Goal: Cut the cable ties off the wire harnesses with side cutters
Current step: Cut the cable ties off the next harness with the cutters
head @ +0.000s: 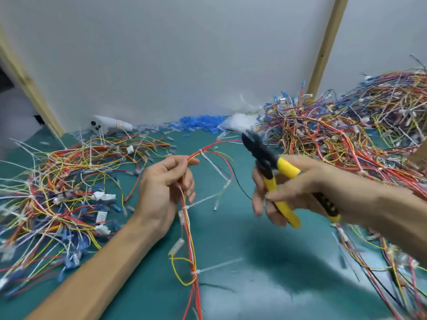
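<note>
1. The harness (190, 239) is held over the mat (231, 232); it is pinched between the thumb and curled fingers of the left hand (165, 188), and its wires hang from that hand toward the near edge of the view.
2. The cutters (269, 162) are gripped by the right hand (298, 188), whose fingers are wrapped round the yellow handles; the tool is kept right of the harness and apart from it, and nothing is seen between the blades.
3. At least three white ties (201, 202) are seen still fastened on the harness: one on its upper loop, one just below the pinch, one far down its length; cutting on this harness is therefore judged not begun, or hardly so.
4. A left heap (57, 192) lies left of the harness and a larger right heap (346, 135) lies right of it and further back; white tie tails are seen in both, so much work is judged to remain; which heap is finished stock cannot be told.
5. The stretch of harness inside the palm is hidden; its lower end is cut off by the frame; whether the blades are parted cannot be made out through the blur; pale bits (233, 271) on the mat right of the harness may be cut tie ends, but this cannot be confirmed.
</note>
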Available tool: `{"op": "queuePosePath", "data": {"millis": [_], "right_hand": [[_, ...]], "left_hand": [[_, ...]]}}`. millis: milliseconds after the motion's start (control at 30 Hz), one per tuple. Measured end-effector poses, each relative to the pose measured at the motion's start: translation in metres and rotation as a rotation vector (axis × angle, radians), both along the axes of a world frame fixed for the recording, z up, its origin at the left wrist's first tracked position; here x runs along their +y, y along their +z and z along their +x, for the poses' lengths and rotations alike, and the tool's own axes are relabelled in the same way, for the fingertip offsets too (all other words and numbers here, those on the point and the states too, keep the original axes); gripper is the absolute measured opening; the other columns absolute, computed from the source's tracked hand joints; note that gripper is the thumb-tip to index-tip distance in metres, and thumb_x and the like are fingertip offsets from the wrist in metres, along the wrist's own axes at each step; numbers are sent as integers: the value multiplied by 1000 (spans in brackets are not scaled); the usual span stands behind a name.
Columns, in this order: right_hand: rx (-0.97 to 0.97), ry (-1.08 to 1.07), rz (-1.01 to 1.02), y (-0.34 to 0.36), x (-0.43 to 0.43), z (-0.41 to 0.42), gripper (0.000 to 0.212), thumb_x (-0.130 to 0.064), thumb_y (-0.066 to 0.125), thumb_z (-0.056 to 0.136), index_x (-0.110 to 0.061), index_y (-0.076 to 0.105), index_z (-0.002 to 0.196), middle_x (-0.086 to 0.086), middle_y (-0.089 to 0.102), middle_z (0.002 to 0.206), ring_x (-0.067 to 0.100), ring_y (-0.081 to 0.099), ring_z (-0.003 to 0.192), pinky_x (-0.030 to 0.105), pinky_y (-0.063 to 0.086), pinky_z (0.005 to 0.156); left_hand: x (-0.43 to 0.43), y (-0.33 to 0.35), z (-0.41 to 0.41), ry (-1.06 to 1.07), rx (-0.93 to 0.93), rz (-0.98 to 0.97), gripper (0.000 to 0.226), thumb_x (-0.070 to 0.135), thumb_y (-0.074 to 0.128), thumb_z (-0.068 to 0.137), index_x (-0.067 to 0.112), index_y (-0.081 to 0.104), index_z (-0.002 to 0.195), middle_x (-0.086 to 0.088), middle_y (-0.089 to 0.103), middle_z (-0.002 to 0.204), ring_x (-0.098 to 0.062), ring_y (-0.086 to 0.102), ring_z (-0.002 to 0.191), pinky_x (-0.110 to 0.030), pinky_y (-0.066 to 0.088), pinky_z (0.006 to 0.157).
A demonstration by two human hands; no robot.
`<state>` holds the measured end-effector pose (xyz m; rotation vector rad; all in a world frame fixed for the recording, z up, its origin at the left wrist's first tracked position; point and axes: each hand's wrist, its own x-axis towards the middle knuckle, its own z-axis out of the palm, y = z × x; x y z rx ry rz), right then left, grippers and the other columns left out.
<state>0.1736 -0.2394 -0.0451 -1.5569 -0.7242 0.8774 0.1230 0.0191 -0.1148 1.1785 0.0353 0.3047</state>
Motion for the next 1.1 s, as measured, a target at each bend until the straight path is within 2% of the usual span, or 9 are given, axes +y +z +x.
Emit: {"op": "queuePosePath", "data": {"millis": [133,333,433,567,700,800,900,1000,1100], "right_hand": [[-339,-331,125,-25,42,8,6,2,66,96,-1,62,98,21,68,75,28,49,52,30,38,48],[-191,-427,282,-56,51,12,30,-27,74,92,-3,67,108,14,78,93,26,49,54,28,39,46],[-254,-392,270,-61,48,11,14,-8,78,92,-3,68,101,13,63,72,22,47,56,27,40,48],[-275,-437,294,-60,46,12,15,6,76,90,-5,69,98,4,66,80,14,62,72,23,54,69],[174,-366,494,-50,40,13,14,-2,69,88,-4,64,101,11,69,84,21,66,73,29,56,71],[304,-330,553,-46,37,13,13,-1,60,91,-4,62,104,14,72,93,23,71,82,29,59,74],[318,-305,569,-44,38,14,18,5,61,92,-4,60,107,13,71,94,23,69,84,32,58,78],[271,-280,553,-43,39,13,20,5,71,86,-7,58,96,8,64,76,20,58,65,32,55,65],[124,-274,508,-45,43,10,10,-10,71,88,-9,61,86,5,50,62,19,44,52,34,50,57]], "left_hand": [[-3,1,-2,-61,-32,67,19,9,61,89,-2,63,104,-13,64,71,-19,51,46,-28,48,46],[-12,-1,-10,-372,59,22,14,17,59,90,3,54,92,-19,54,67,-26,56,45,-36,54,50],[-20,-4,-10,-383,138,62,34,35,56,97,6,63,81,-15,49,54,-25,54,40,-36,55,52],[-26,-2,-10,-306,162,70,20,24,64,91,10,73,80,-11,56,63,-17,50,48,-30,52,47],[-19,3,-11,-255,168,-107,2,14,72,85,13,73,85,-4,55,71,-10,50,52,-24,47,44],[-16,3,-9,-171,170,-180,11,19,67,83,15,76,79,-4,59,73,-9,50,49,-21,50,47],[-14,3,-7,-110,143,-161,18,30,88,68,16,79,75,-4,64,71,-4,55,46,-18,54,50],[-14,2,-6,-32,113,-100,59,45,106,30,16,81,75,-3,70,74,-4,63,51,-20,59,55],[-18,1,-7,17,65,-77,62,47,106,26,15,81,74,-4,73,77,-6,67,56,-23,60,56]]}}
